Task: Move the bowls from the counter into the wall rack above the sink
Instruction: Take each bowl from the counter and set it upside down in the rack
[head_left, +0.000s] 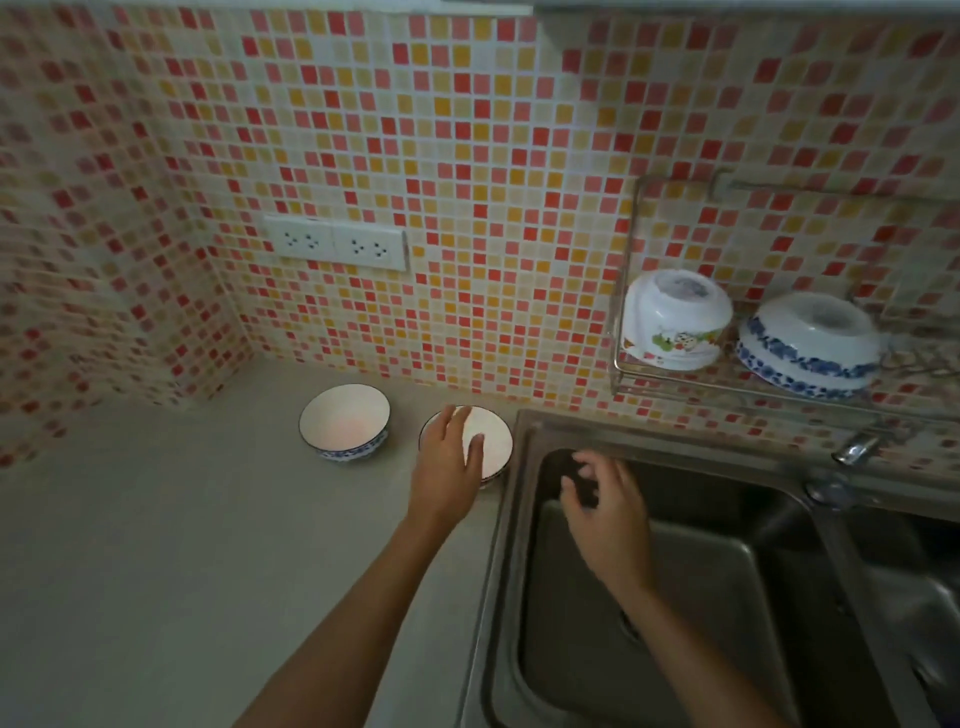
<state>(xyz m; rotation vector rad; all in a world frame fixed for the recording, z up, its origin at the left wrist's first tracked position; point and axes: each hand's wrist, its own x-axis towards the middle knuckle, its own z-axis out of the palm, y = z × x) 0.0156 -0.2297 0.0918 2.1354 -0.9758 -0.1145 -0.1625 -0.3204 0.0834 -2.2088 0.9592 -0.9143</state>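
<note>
Two white bowls with blue rims stand upright on the grey counter. The left bowl (344, 422) sits free. Over the right bowl (493, 441), beside the sink, my left hand (448, 462) lies with fingers spread across its opening; whether it grips the rim I cannot tell. My right hand (605, 499) hovers over the sink basin, fingers loosely curled, holding nothing. On the wire wall rack (621, 317) two bowls rest upside down: a white flower-printed bowl (672, 325) and a wider blue-patterned bowl (810, 345).
The steel sink (675, 597) fills the lower right, with a tap (857, 447) at its back edge. A double wall socket (335, 243) sits on the red and yellow mosaic tiles. Grey counter (156, 545) stretches left of the bowls.
</note>
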